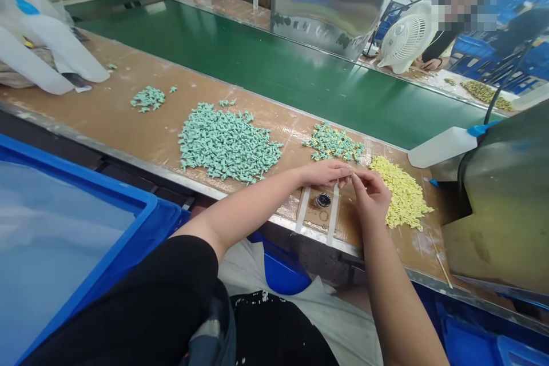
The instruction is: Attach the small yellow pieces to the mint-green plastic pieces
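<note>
My left hand point(326, 172) and my right hand point(372, 193) meet fingertip to fingertip above the worktable. Both are closed in a pinch, and whatever sits between the fingers is too small to make out. Just behind my left hand lies a small heap of green pieces with yellow parts point(332, 142). A pile of small yellow pieces point(403, 191) spreads right beside my right hand. Below the hands, a small round pot with dark contents point(323, 200) stands between two strips of white tape point(303, 209). Farther left is a large pile of small green pieces point(227, 143).
A green conveyor belt point(257, 57) runs behind the table. White bottles stand or lie at left point(64, 46) and right point(446, 146). A thin stick point(441, 263) lies near the right edge. A blue bin point(150, 206) is at lower left; another person sits beyond a fan point(405, 40).
</note>
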### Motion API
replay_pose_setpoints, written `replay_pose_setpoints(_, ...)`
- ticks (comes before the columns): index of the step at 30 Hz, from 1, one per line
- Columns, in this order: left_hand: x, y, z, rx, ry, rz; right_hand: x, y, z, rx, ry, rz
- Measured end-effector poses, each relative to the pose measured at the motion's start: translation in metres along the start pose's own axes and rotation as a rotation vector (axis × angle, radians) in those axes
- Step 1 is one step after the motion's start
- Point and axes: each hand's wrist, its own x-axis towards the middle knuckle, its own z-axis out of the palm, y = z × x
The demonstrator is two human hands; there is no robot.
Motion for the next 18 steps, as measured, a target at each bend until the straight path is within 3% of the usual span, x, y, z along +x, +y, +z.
replay_pose_setpoints(8,-0.009,0.006,-0.002,-0.141,-0.11,-0.002,-0.003,0.0,-0.002,0.166,-0.06,-0.024)
replay_pose_setpoints(18,-0.008,0.001,-0.005,-0.09,-0.084,-0.076,-0.004,-0.012,-0.003,0.111,-0.004,-0.109)
